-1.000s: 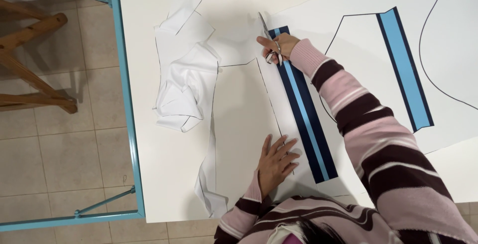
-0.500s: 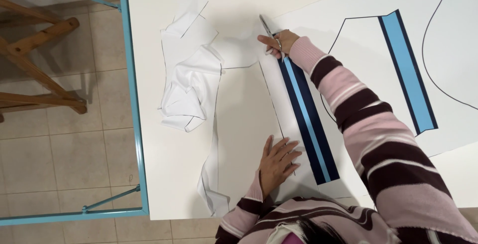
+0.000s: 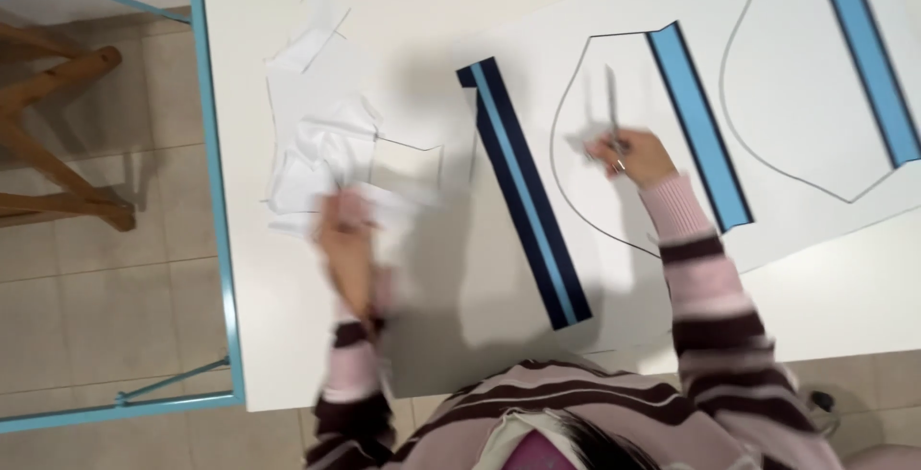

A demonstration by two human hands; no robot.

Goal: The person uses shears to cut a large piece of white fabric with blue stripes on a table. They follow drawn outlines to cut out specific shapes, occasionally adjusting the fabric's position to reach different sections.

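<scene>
The left hand (image 3: pixel 347 240) has been shifted from the sheet to the heap of white offcuts (image 3: pixel 331 139) on the bench (image 3: pixel 422 10), its blurred fingers unreadable, while scissors (image 3: pixel 612 105) are pinched by the right hand (image 3: pixel 635 158) over the uncut outlined shape (image 3: pixel 633 144), the striped piece (image 3: pixel 523 192) seemingly cut free.

A blue metal frame (image 3: pixel 213 192) borders wooden legs (image 3: pixel 58 134) on tiled floor (image 3: pixel 106 317).

The left hand (image 3: pixel 347 245) is blurred by motion, so what is gripped among the paper scraps (image 3: pixel 321 144) cannot be told.
</scene>
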